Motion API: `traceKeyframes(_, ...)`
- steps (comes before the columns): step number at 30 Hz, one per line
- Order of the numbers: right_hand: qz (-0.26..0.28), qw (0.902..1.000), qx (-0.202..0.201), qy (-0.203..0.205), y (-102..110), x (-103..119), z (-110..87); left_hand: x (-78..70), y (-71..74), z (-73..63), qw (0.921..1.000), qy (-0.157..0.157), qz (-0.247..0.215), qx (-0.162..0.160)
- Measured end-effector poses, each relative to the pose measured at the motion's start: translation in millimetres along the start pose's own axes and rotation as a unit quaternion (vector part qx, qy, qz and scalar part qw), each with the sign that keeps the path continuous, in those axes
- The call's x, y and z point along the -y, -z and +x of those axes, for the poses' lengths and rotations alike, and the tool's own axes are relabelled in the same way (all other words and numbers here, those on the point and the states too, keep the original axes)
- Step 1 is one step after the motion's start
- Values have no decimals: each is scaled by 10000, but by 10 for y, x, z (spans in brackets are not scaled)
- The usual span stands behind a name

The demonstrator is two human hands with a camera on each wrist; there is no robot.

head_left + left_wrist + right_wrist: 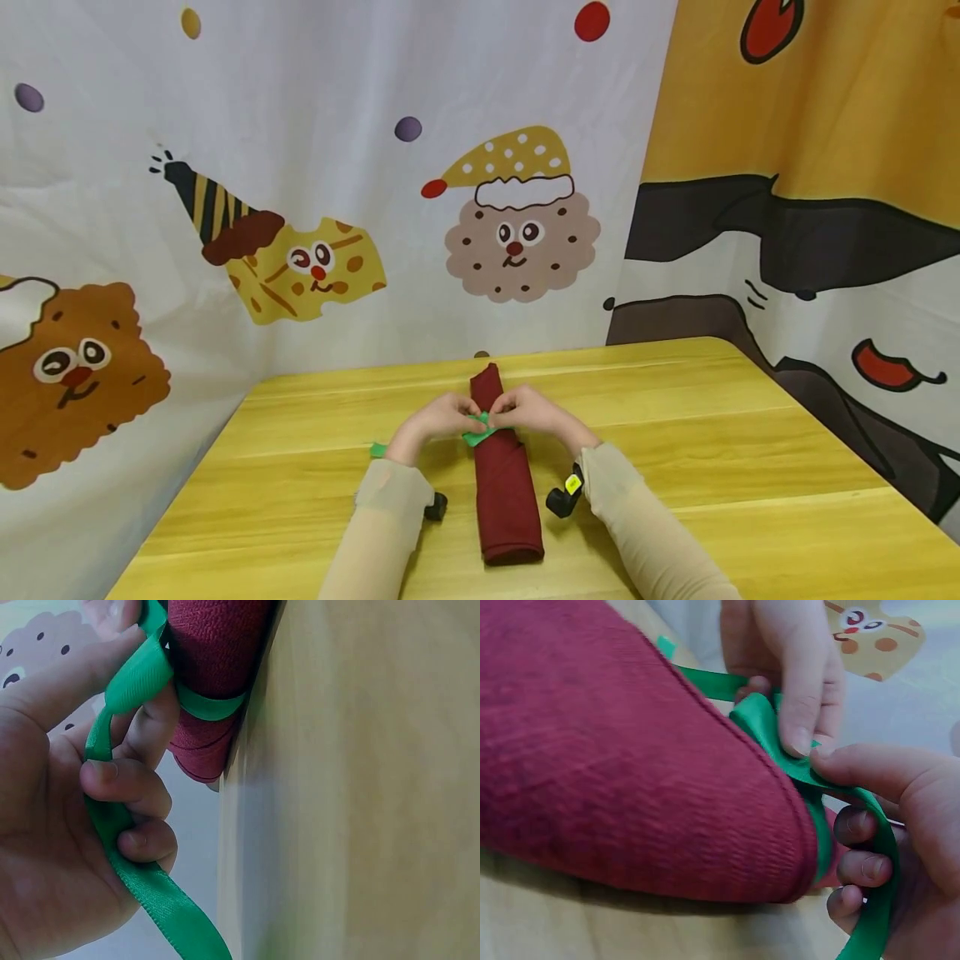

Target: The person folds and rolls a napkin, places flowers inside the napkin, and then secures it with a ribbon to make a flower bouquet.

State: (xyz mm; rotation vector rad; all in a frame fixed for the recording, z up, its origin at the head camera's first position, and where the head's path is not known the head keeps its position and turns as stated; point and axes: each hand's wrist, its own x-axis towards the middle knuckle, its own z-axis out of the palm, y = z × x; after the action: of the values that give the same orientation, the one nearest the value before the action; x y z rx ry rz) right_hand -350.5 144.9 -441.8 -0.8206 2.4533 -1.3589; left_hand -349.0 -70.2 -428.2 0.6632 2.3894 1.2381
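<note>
A rolled dark red cloth [508,500] lies lengthwise on the table, its narrower end pointing away from me. Around its upper part runs a green ribbon [214,706], with a loop of it standing on top. My left hand [447,415] pinches the ribbon at the loop, and two of its fingers curl over a tail that trails down past the palm. From the other side my right hand [531,410] pinches the ribbon close to the left fingertips; another tail [881,855] passes across its curled fingers. Both hands meet right over the roll.
The yellow wood-grain table [300,492] extends around the roll on all sides. A ribbon end [378,450] shows beside the left wrist. Black wrist cameras [564,493] sit by both sleeves. Behind the table hangs a printed cartoon curtain [337,100].
</note>
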Motion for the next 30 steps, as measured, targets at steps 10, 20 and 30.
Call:
traceKeyframes(10, 83, 9999, 63, -71, 64, -45, -26, 6, -3, 10, 9999, 32, 75, -65)
traceKeyframes(20, 32, 9990, -182, -406, 262, -115, -83, -12, -1, 1, 9998, 96, 145, -94)
traceKeyframes(30, 91, 9997, 60, -201, 146, -58, -37, -11, -3, 7, 9999, 81, 96, -42)
